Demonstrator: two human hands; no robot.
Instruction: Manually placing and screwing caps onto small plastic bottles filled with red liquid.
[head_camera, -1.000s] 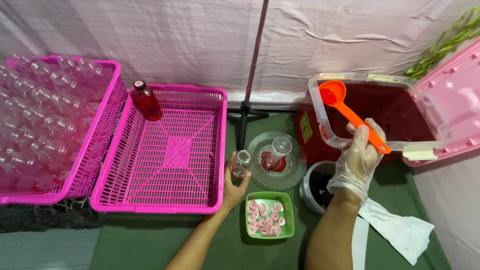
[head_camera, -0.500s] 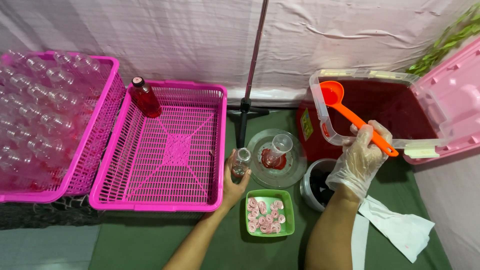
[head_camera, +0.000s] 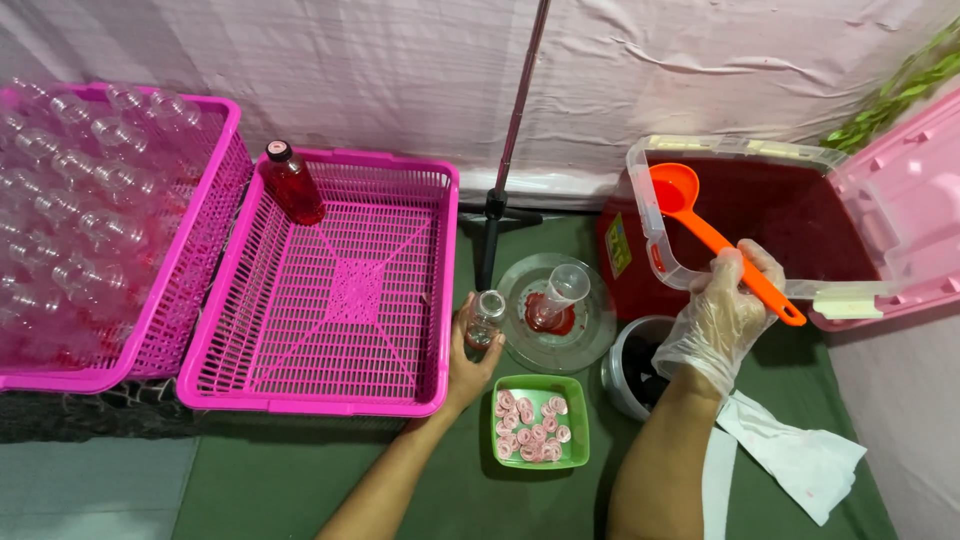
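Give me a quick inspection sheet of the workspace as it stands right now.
Surface: green mat, stained white cloth at right.
Job's things: orange plastic ladle over clear tub of dark red liquid; small clear glass bottle; clear funnel on round dish.
Clutter: green tray of pink caps; empty pink basket with one filled red bottle; pink basket of empty bottles; dark bucket.
Grippers: left hand bare, holds the bottle; right hand gloved, grips the ladle.
Cables: nothing seen.
Surroundings: white sheet wall, metal stand pole, green leaves.

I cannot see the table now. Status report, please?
Left hand holds small clear bottle. Gloved right hand grips orange ladle over red liquid tub. Nothing between.
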